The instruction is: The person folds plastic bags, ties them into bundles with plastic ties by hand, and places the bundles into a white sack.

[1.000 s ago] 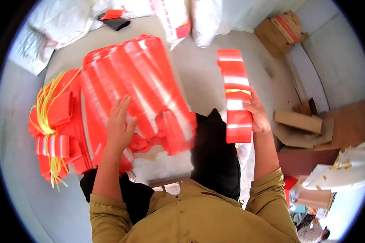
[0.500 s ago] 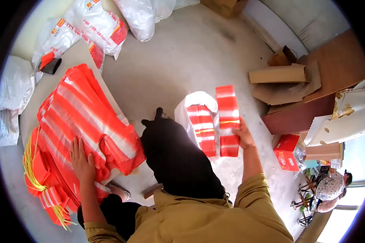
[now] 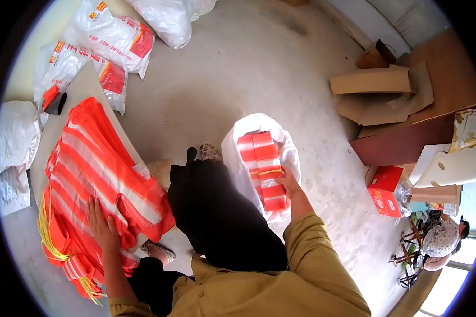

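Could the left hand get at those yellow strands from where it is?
Probably yes: the left hand lies open on the striped stack, and the yellow strands sit nearby, largely uncovered, with nothing tall standing between.

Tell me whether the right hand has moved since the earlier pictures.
Yes, leftward in the view, judged against the white sack: just before, the right hand was beyond the sack's right rim; now it holds a striped bundle at the sack's mouth.

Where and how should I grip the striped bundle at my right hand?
I'd probably grip the striped bundle at its right edge, near the yellow band, from above right, like your right hand: the white sack opens upward, and a second bundle crowds the left edge.
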Action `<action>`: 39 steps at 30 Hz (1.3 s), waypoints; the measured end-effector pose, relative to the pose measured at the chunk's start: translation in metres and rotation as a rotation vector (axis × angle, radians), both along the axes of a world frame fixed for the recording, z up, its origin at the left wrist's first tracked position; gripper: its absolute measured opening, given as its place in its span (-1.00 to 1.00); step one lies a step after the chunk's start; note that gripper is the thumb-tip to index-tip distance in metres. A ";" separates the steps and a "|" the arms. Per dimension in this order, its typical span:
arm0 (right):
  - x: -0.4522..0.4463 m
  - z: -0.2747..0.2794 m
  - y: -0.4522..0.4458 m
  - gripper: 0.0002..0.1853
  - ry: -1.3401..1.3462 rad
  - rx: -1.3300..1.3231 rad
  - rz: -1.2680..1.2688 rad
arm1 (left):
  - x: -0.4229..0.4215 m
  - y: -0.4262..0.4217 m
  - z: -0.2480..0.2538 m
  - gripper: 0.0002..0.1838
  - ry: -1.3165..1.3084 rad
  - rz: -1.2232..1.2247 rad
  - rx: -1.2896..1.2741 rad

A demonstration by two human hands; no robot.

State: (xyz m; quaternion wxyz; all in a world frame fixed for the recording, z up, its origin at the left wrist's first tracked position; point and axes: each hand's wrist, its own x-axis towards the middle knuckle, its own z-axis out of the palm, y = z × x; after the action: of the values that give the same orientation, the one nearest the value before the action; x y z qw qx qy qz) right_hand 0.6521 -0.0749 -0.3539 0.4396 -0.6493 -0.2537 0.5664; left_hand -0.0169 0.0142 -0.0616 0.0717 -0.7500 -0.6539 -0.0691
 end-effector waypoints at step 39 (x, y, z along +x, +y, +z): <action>-0.057 0.074 0.120 -0.24 -1.084 -0.227 0.592 | 0.009 0.000 0.007 -0.27 -0.014 0.019 -0.031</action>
State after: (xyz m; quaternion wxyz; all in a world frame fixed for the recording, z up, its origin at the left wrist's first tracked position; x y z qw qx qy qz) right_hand 0.5949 0.0453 -0.2799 0.0012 -0.7892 -0.5477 0.2778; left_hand -0.0079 0.0146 -0.0545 0.0562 -0.7442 -0.6625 -0.0635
